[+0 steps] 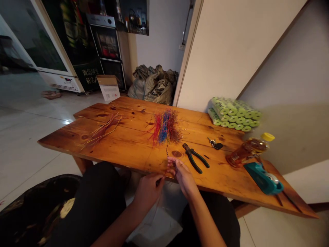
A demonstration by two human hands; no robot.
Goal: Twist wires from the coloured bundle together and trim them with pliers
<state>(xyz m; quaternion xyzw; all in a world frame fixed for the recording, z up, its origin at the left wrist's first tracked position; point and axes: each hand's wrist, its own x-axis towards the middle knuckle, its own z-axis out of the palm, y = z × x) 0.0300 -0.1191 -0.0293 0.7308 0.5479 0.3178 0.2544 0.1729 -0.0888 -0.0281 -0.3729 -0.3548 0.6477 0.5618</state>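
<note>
My left hand [149, 188] is at the table's near edge, its thumb and fingers pinched on a thin reddish wire. Beside it my right hand [182, 174] has its thumb and index finger closed on the near end of a thin twisted strand [167, 149], banded dark and light. That strand leads away toward a tangled heap of red, blue and brownish thin wires [164, 127]. To the right of my right hand lies a pair of pliers [195, 157] with dark green handles. A looser bunch of reddish and yellowish wires [105, 130] rests farther left.
On the wooden table [133, 151] are keys [215, 144], a tipped-looking bottle of amber liquid [246, 151], a teal tape dispenser [264, 178] and stacked green rolls [233, 115]. A black bin [25, 209] stands lower left. Sacks [156, 84] and a carton [109, 90] lie beyond.
</note>
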